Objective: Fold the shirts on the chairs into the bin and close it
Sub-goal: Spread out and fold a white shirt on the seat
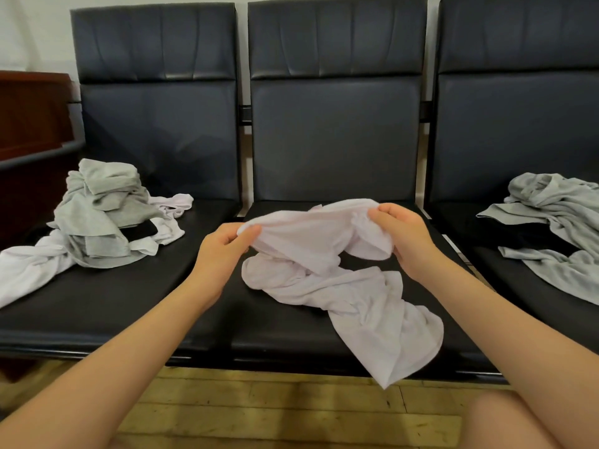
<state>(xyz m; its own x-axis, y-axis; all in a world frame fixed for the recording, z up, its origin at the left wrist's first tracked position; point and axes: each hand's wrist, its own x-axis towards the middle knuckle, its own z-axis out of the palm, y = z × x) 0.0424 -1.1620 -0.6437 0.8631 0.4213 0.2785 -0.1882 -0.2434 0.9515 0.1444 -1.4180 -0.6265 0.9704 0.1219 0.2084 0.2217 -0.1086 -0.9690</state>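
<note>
Head view: your left hand (223,251) and right hand (402,236) hold one pale pink shirt (327,270) above the seat of the middle chair (334,140). The fingers of your left hand (241,238) are curled and pinch the shirt's upper edge at its left end; the fingers of your right hand (384,210) are curled over the same edge at its right end, thumb below. Between the two grips the edge is stretched almost level, while the rest of the shirt hangs twisted, lies on the seat and trails over the front edge toward the wooden floor (291,413). On the left chair (155,124) rests a heap of grey and pale shirts (97,218), with a dark item tucked in it. On the right chair (518,124) a crumpled grey shirt (557,222) lies over something black. No bin is visible in this view.
</note>
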